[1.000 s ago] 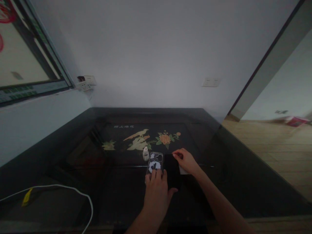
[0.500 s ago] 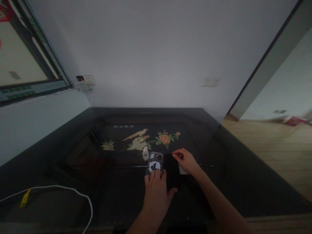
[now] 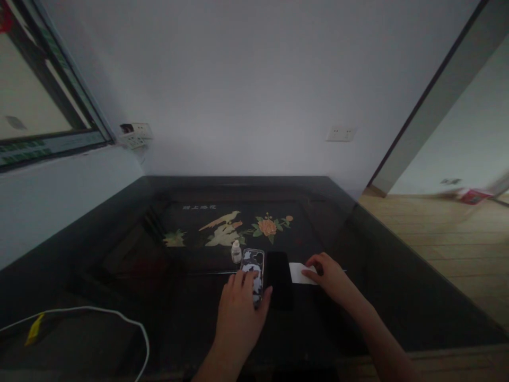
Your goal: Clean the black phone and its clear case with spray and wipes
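A phone case (image 3: 257,281) with a black-and-white pattern lies on the dark table. Across its left side rest the fingers of my left hand (image 3: 240,305), spread, with the thumb out near the case's lower right edge. Right beside the case lies a black phone (image 3: 279,278), dark side up. A flat white piece (image 3: 298,272), perhaps paper or a small packet, sits just right of the phone. My right hand (image 3: 328,276) pinches its right end between thumb and fingers. Behind the case stands a small clear bottle (image 3: 236,253) with a white cap.
The glossy black table (image 3: 178,313) carries a bird-and-flower picture (image 3: 266,227) toward the back. A white cable (image 3: 95,307) with a yellow tag (image 3: 35,329) curves across the left front. Behind is a wall with sockets (image 3: 341,133); a window is at left.
My right hand has left the phone's top right corner and moved right, onto the white piece. My left hand has shifted left, uncovering more of the case.
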### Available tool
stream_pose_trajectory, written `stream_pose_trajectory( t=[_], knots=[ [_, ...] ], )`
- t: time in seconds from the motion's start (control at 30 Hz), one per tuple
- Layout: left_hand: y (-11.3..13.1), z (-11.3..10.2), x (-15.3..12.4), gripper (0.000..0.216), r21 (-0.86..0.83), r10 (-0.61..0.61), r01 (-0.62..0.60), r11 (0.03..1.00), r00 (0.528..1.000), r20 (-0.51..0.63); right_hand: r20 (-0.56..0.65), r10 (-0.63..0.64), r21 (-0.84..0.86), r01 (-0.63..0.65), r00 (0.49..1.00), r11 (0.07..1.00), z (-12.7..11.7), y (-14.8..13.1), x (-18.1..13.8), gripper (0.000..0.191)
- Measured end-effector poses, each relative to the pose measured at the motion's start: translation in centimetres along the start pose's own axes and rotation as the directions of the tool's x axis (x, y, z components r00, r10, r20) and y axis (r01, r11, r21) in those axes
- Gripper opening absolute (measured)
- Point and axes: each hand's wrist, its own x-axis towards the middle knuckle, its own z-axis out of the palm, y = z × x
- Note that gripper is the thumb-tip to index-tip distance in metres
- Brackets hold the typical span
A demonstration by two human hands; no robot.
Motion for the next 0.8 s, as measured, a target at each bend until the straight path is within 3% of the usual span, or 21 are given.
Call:
stream_pose_trajectory(
  t=[0.1,0.2,0.33,0.5,0.67,0.8],
  knots=[
    [-1.0,0.2,0.0,0.03,0.038,-0.059,0.062,0.997,0.995,-0.079,0.017,0.049,0.02,-0.049,0.999,0.999,-0.4,0.5,-0.4,0.022],
    [-1.5,0.5,-0.1,0.031,0.101,-0.107,0.119,0.988,0.987,-0.121,-0.045,0.084,0.022,-0.084,0.995,0.996,-1.0,1.1,-0.5,0.025],
    [-1.6,0.6,0.6,0.024,0.22,-0.184,0.185,0.958,0.983,-0.026,-0.178,0.134,0.098,-0.117,0.975,0.988,-1.8,1.0,-0.1,0.029],
    [-1.9,0.4,2.2,0.024,0.353,-0.239,0.195,0.915,0.967,0.085,-0.292,0.058,0.218,0.007,0.955,0.976,-2.1,-2.1,1.5,0.04],
    [-1.6,-0.1,2.6,0.024,0.368,-0.267,0.196,0.909,0.951,0.155,-0.2,0.003,0.43,0.085,0.98,0.899,-0.3,-5.5,4.3,0.04],
    [-1.2,-1.0,2.3,0.024,0.262,-0.294,0.235,0.936,0.932,0.212,-0.259,0.045,0.583,0.119,0.965,0.804,2.5,-6.4,5.3,0.039]
  ],
)
